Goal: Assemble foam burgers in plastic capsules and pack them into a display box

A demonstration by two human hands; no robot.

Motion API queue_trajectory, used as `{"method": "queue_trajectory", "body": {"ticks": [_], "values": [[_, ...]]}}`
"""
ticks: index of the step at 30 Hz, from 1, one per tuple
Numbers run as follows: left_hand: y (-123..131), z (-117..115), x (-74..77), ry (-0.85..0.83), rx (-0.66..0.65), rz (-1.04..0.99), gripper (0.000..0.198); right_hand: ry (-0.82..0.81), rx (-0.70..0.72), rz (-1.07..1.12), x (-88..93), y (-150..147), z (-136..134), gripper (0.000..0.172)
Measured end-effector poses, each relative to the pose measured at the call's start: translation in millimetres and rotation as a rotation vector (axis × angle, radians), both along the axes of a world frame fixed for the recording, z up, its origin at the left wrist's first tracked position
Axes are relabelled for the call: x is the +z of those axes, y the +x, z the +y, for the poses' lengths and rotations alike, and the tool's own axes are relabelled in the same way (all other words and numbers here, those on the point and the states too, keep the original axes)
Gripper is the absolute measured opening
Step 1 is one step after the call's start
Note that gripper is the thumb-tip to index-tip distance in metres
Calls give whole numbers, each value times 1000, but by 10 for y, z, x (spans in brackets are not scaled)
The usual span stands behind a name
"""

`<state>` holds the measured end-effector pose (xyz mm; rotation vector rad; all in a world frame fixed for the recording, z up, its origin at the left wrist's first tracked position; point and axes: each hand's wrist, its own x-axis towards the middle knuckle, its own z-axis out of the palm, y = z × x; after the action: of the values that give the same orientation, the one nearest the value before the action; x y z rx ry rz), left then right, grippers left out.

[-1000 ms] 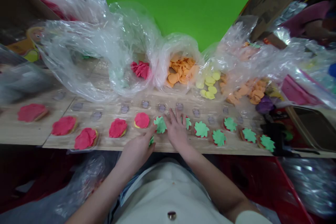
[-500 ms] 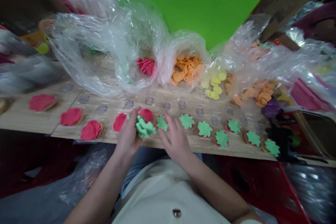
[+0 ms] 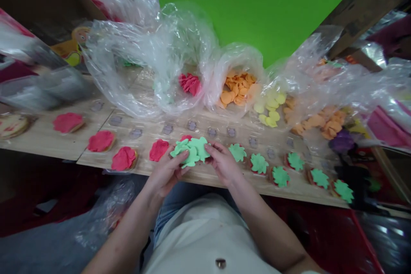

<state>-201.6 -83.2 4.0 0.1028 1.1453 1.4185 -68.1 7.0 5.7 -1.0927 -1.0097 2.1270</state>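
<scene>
Left hand (image 3: 165,174): thumb pressed on top of the green leaf pieces (image 3: 192,149), other fingers curled below, so the loose stack is pinched. Right hand (image 3: 227,166): fingertips closed on the right edge of the same stack — lower fingers partly hidden, can't tell how they sit. Stack is held between both sets of fingertips, above the front of the wooden table (image 3: 205,176).

Just left of the left fingers: a red topped piece (image 3: 158,150); more red ones in a spread row further left. Just right of the right fingers: a green topped piece (image 3: 237,153), first of a row running off to the right.

Beyond the fingertips: small grey bits (image 3: 212,132) under clear film, then plastic bags with red petals (image 3: 189,84), orange pieces (image 3: 239,88) and yellow discs (image 3: 272,110).
</scene>
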Motion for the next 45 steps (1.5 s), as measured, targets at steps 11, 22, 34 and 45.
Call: {"method": "queue_trajectory", "body": {"ticks": [11,22,34,45], "values": [[-564,-368,-31,-138,73,281,45,1366,357,-678,-190,-346,160,18],[-343,-306,-73,-128,-580,1270,60,1571,402,-822,-303,-96,-65,34],[-297,-226,50,-109,-327,984,48,1272,321,-731,-116,-99,-180,34],[-533,-475,5,-107,-154,815,44,399,232,-232,-111,-600,-91,24]]}}
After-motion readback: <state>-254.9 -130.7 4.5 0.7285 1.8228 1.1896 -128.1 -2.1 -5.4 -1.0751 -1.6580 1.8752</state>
